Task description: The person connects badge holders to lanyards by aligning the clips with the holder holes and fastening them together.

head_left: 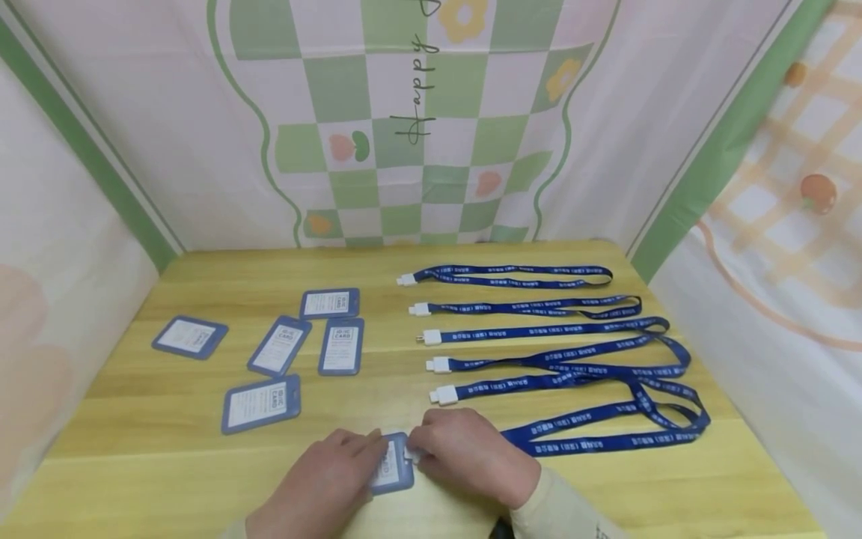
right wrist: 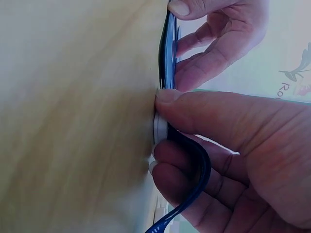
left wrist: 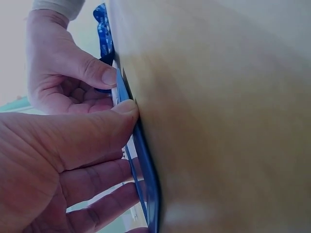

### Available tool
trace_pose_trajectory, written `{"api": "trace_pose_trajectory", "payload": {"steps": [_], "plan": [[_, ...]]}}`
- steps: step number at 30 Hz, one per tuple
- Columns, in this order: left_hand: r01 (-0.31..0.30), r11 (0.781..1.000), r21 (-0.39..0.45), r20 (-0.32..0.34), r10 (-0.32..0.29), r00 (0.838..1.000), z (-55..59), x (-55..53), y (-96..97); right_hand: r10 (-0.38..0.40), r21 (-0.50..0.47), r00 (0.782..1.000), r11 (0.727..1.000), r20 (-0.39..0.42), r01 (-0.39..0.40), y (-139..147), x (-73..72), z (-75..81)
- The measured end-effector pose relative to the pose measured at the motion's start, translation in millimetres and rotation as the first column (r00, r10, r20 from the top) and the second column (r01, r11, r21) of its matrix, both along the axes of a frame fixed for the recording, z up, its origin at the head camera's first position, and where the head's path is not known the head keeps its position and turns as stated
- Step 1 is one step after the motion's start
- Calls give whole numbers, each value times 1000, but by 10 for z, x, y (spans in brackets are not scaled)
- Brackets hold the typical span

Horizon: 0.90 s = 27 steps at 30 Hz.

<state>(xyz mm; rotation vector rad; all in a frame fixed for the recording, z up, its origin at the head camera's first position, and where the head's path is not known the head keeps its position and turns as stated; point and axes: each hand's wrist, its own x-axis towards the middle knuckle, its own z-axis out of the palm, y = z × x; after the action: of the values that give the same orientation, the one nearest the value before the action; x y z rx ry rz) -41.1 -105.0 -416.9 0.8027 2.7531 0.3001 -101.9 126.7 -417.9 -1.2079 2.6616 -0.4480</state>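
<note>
My left hand [head_left: 340,479] grips a blue-framed ID card holder [head_left: 397,471] near the front of the table, thumb on one edge and fingers on the other. In the left wrist view the holder [left wrist: 146,170] lies close over the wood. My right hand [head_left: 471,453] pinches the white clip [right wrist: 160,127] of a dark blue lanyard [head_left: 586,445] right at the holder's slotted end. In the right wrist view the strap [right wrist: 201,170] bends down past the curled fingers. The clip's tip is hidden by the right thumb.
Several more card holders [head_left: 340,348] lie scattered on the left of the wooden table [head_left: 168,464]. Several lanyards [head_left: 539,334] are laid out in rows on the right, white clips pointing left. A patterned curtain [head_left: 397,82] hangs behind the far edge.
</note>
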Motion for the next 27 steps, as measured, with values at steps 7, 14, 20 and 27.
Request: {"api": "trace_pose_trajectory", "payload": {"steps": [7,14,20,27], "plan": [[10,1000,-4,-33,-10,999,-1,-10,11,-43,7,997,999,58,43,-32,38,9],[3,1000,9,-32,-3,999,-9,-19,21,-17,32,997,999,-72,19,-62,71,-28],[-9,1000,9,8,9,1000,-5,-15,27,6,10,999,1000,-51,-6,-27,42,-47],[14,1000,-6,-30,-14,999,-8,-11,41,2,2,1000,1000,-25,-1,-21,36,-48]]}}
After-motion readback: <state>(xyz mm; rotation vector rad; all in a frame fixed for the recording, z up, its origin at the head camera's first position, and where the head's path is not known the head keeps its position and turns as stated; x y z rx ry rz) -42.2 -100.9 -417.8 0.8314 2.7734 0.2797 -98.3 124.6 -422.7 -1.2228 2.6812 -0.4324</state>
